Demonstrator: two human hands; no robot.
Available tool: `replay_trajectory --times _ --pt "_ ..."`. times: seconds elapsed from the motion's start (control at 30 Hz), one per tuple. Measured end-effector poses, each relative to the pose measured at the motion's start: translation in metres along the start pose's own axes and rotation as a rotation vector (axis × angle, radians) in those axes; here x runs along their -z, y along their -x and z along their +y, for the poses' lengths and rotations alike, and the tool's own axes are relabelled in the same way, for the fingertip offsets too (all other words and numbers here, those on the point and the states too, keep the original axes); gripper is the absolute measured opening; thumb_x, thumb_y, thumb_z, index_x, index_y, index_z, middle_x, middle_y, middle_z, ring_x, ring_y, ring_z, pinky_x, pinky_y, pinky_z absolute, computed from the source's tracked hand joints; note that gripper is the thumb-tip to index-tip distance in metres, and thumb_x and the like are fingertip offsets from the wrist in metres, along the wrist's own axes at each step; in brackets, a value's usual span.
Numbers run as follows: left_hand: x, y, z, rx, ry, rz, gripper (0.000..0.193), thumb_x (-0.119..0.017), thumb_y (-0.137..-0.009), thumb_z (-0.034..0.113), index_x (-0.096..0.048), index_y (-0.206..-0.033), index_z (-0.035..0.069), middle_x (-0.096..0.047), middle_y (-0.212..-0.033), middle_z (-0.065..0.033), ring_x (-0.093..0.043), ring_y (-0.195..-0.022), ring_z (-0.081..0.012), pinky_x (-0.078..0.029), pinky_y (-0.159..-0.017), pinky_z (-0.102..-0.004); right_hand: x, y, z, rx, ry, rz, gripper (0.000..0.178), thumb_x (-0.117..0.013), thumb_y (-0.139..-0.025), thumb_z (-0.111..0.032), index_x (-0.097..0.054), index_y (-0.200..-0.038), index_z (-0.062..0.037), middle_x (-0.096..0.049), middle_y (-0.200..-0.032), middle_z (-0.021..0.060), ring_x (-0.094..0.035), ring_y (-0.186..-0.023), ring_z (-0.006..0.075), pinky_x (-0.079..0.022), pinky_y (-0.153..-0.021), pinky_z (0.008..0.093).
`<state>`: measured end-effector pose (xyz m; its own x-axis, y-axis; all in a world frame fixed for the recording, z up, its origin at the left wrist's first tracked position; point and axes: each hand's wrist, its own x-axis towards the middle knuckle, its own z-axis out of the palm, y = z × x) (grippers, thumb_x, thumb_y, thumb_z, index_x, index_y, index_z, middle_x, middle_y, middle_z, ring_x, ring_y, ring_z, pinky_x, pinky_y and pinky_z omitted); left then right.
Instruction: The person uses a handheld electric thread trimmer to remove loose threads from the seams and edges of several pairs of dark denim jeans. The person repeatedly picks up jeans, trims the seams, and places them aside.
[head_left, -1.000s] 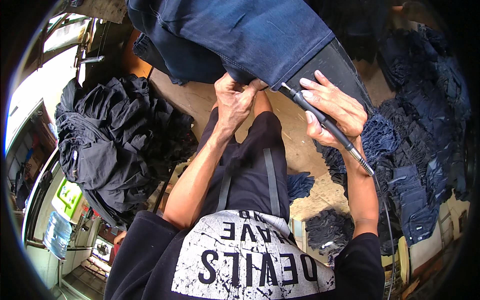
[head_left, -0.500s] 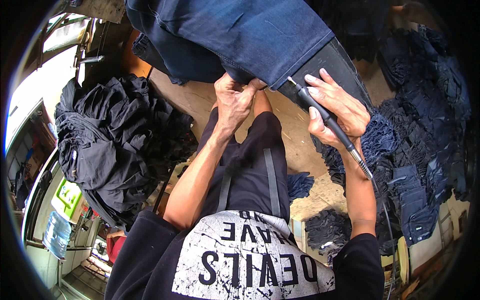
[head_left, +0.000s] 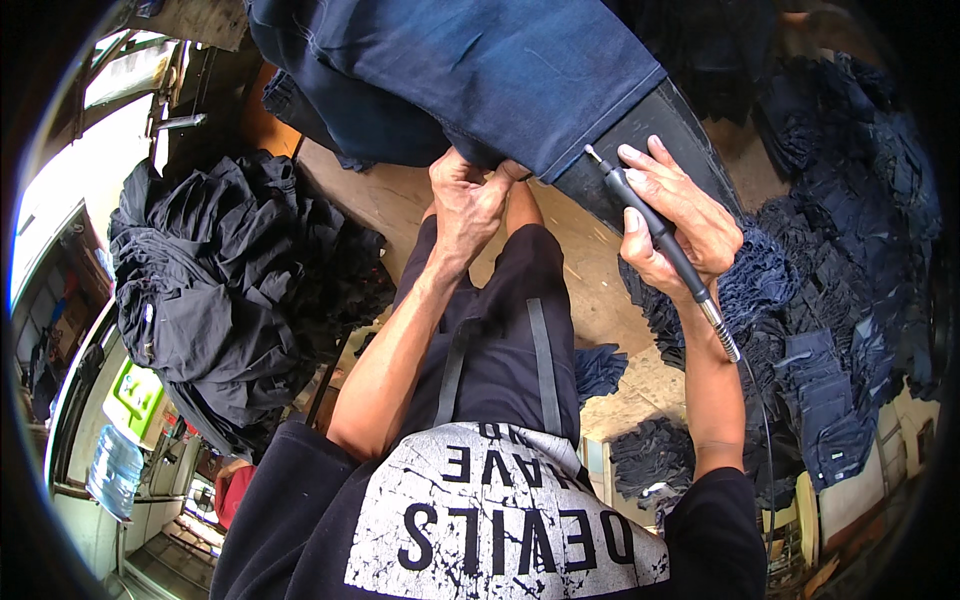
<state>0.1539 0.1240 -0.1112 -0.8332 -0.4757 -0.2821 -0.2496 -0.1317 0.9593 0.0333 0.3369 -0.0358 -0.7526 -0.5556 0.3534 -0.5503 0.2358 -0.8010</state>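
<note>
Right hand (head_left: pixel 695 225) curls snugly round a black pen-shaped tool (head_left: pixel 668 238), long axis slanting, tip aimed forward-left at the navy trouser leg (head_left: pixel 520 80) beyond; left hand (head_left: pixel 465 205) pinches its near edge.

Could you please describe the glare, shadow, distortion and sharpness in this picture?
Head view: the bright opening at far left is blown out to white; head view: straight edges bend toward the black fisheye rim; head view: dark cloth at upper right sinks into shadow; head view: the pen-like tool and right hand look fairly sharp.
</note>
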Motion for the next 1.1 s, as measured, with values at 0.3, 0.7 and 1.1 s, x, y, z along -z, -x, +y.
replay_trajectory --times 0.3,0.7,1.1 --pt "-0.001 -0.003 -0.009 -0.041 0.012 0.018 0.013 -0.088 -0.091 0.002 -0.079 -0.098 -0.002 -0.082 -0.091 -0.0045 -0.071 -0.083 -0.0098 -0.056 -0.074 -0.0287 -0.001 0.001 0.0 -0.031 0.012 0.043 0.03 -0.075 -0.073 0.005 -0.081 -0.102 0.0066 -0.083 -0.098 0.0207 -0.083 -0.109 0.0384 -0.06 -0.11 0.058" --pt "-0.006 -0.007 -0.009 0.011 -0.103 0.056 0.011 -0.086 -0.09 -0.001 -0.079 -0.099 -0.003 -0.083 -0.093 -0.0041 -0.073 -0.085 -0.0098 -0.058 -0.077 -0.0297 0.002 0.0 0.001 -0.045 0.023 0.042 0.031 -0.075 -0.075 0.004 -0.082 -0.105 0.0061 -0.083 -0.1 0.0219 -0.082 -0.11 0.039 -0.059 -0.111 0.0596" --pt "-0.01 -0.008 -0.006 -0.045 -0.099 0.033 0.007 -0.071 -0.095 -0.004 -0.074 -0.101 0.0 -0.074 -0.086 0.0027 -0.059 -0.071 -0.0042 -0.048 -0.064 -0.0262 0.002 0.0 -0.002 0.056 -0.053 -0.146 0.033 -0.078 -0.074 0.0 -0.083 -0.107 0.0021 -0.083 -0.098 0.0158 -0.083 -0.11 0.0368 -0.061 -0.111 0.0576"
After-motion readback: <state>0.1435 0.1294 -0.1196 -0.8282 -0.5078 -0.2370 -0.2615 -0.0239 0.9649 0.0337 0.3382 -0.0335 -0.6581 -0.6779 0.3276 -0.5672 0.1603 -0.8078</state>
